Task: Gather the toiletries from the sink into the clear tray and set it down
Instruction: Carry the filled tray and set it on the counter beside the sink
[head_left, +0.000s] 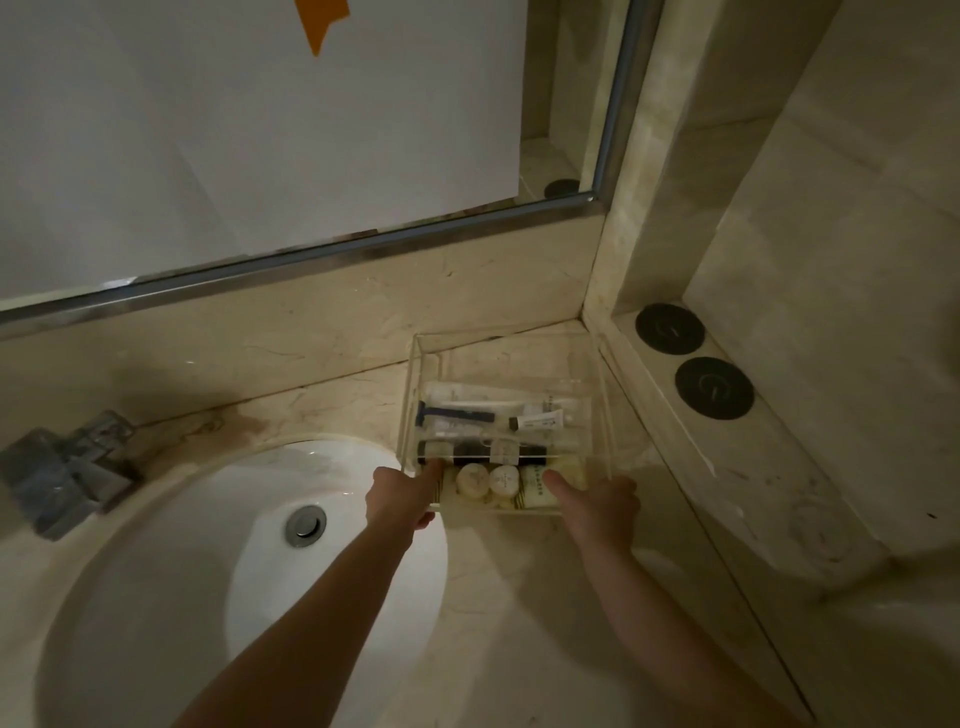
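Note:
The clear tray (597, 364) sits at the back right of the marble counter, just right of the white sink (171, 561). Inside it lie a blue razor (457, 412), small tubes (537, 420), a dark bottle (470, 451) and round pale soaps (488, 480). My left hand (400, 496) grips the tray's near left corner. My right hand (602, 501) grips the near right edge, with the thumb over the wall. The sink bowl holds no toiletries that I can see.
A chrome tap (67, 473) stands left of the sink and a drain plug (305, 525) sits in the bowl. A mirror (311, 130) runs along the back wall. Two black round discs (691, 358) lie on a raised ledge to the right of the tray.

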